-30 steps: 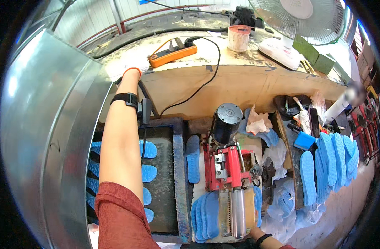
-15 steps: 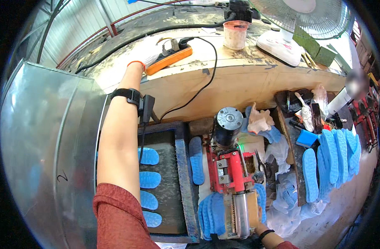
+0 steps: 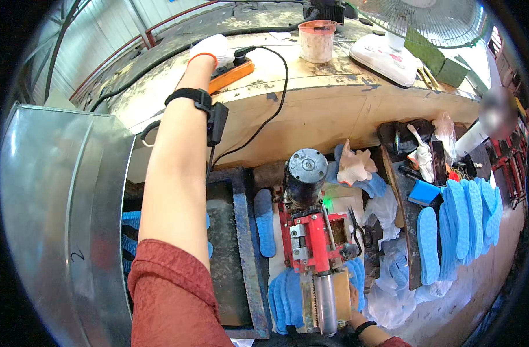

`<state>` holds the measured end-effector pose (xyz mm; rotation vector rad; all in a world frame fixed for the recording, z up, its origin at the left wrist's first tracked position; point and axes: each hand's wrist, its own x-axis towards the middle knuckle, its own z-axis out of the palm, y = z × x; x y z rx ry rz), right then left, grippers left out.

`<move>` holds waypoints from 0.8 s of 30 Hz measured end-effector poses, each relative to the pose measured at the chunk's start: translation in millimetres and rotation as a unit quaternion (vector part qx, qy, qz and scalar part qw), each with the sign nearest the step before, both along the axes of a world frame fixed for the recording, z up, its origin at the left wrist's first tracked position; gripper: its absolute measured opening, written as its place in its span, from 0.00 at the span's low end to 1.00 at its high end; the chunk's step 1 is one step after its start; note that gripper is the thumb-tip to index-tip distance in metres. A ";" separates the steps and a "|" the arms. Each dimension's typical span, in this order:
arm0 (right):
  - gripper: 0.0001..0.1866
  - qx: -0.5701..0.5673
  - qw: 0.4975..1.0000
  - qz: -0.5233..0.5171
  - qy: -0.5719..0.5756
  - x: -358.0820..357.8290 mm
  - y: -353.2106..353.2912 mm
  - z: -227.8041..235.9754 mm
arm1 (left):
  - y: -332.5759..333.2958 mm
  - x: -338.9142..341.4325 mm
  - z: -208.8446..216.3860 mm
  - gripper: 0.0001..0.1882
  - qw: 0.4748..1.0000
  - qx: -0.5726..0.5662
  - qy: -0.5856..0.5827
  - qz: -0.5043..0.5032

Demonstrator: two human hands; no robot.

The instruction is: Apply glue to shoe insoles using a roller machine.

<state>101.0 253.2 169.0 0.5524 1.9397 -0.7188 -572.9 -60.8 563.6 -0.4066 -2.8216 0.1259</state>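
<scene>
My left hand (image 3: 213, 51), in a white glove with an orange cuff, is curled over the left part of an orange power strip (image 3: 235, 75) on the bench. What its fingers hold, if anything, is hidden. A black plug (image 3: 241, 54) sits in the strip beside it. My bare right hand (image 3: 355, 303) is low at the right side of a red machine (image 3: 315, 237) with a black motor (image 3: 306, 173) and a metal roller (image 3: 326, 301). It touches or nears a tan block (image 3: 341, 292); most of its fingers are hidden. Blue insoles (image 3: 287, 298) stand left of the roller.
A blue-edged trough (image 3: 248, 260) beneath my left arm holds blue insoles, partly covered. Scissors (image 3: 357, 228) lie right of the machine. A stack of insoles (image 3: 461, 220) is at the right. A fan (image 3: 386, 61) and a bucket (image 3: 316, 43) stand on the bench; a metal housing (image 3: 56, 202) is at left.
My left hand has moved rightward along the power strip and now covers the grey plug seen before. My left arm hides more of the trough's insoles. The view has shifted slightly; my right hand stays low.
</scene>
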 end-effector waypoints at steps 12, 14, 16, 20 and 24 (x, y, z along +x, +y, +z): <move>0.30 0.026 0.838 0.157 0.522 -20.2 3.5 -33.3 | 11.6 123.3 18.2 0.38 0.960 0.168 0.220 -0.039; 0.32 -0.014 0.891 0.164 0.424 -13.1 9.7 -19.3 | 6.0 171.0 27.1 0.35 0.944 0.197 0.256 -0.069; 0.33 0.003 0.872 0.144 0.468 -19.6 3.1 -16.2 | 3.3 243.8 41.6 0.31 0.937 0.302 0.144 -0.099; 0.31 0.078 0.804 0.199 0.555 -20.0 -3.8 -19.3 | -4.6 376.2 43.9 0.27 0.928 0.344 0.127 -0.067; 0.27 0.089 0.770 0.191 0.602 -12.4 -7.5 -14.6 | -1.5 494.9 8.2 0.23 0.876 0.444 0.141 -0.121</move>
